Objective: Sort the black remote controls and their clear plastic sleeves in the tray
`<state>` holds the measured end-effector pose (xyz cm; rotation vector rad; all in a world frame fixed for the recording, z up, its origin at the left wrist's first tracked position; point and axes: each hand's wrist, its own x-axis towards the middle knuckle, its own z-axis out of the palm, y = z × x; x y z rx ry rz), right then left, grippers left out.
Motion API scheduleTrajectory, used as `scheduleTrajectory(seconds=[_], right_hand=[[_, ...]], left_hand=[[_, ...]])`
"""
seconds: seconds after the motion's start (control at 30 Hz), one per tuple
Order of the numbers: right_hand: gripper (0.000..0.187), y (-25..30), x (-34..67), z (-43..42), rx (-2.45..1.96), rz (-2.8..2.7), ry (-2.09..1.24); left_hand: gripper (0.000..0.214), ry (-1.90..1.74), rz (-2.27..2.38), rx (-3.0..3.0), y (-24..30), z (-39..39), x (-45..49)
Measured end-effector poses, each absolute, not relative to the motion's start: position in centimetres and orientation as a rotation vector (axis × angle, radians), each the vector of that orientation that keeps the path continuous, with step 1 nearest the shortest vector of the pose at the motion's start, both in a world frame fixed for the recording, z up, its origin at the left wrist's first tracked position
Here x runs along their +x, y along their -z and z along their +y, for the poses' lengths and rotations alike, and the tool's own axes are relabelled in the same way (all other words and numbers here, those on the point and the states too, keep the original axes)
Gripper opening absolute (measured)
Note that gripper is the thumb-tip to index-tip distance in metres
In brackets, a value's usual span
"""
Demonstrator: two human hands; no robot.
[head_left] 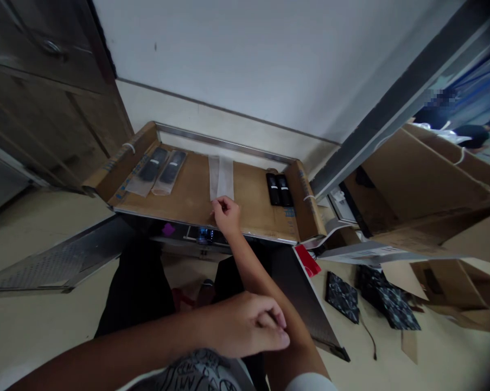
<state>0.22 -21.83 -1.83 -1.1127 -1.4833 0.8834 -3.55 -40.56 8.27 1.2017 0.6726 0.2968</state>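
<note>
My right hand (227, 215) reaches over the cardboard-lined tray (253, 217), its fingers curled in a pinch at the near end of a clear plastic bag (221, 176). The bag lies flat and looks empty. Closer to my body, my left hand (255, 325) crosses over my right forearm, with fingers curled in and nothing visible in them. On the tray's left side lie two black oblong items in clear bags, one bagged item (153, 165) beside another bagged item (171, 169). To the right, two black oblong items (279, 189) with white labels lie side by side, unbagged.
Cardboard walls (307, 198) edge the tray, and a white panel (228, 60) rises behind it. At right stands a large open cardboard box (424, 184). Dark patterned objects (342, 296) and a cable lie on the floor. Other people show at the far right.
</note>
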Motion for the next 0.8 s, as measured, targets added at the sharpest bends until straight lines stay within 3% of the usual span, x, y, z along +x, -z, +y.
scheduleTrajectory(seconds=[0.23,0.5,0.63,0.8], right_hand=[[0.026,2.2,-0.1,-21.5,-1.125,-1.482,-0.867],[0.026,2.3,0.1,-21.7,-1.136,-1.511,-0.828],[0.025,2.3,0.0,-21.6,-1.117,-1.485,-0.844],[0.023,2.3,0.0,-21.8,-1.128,-1.511,-0.783]], left_hand=[[0.036,-0.408,0.806,1.171,-8.6,-38.7,-6.0],[0.023,-0.334,0.719,1.025,-7.4,-40.7,-2.6],[0.028,-0.469,0.793,1.031,-7.4,-39.1,-4.3],[0.031,-0.328,0.768,1.015,-7.2,-39.9,-3.6]])
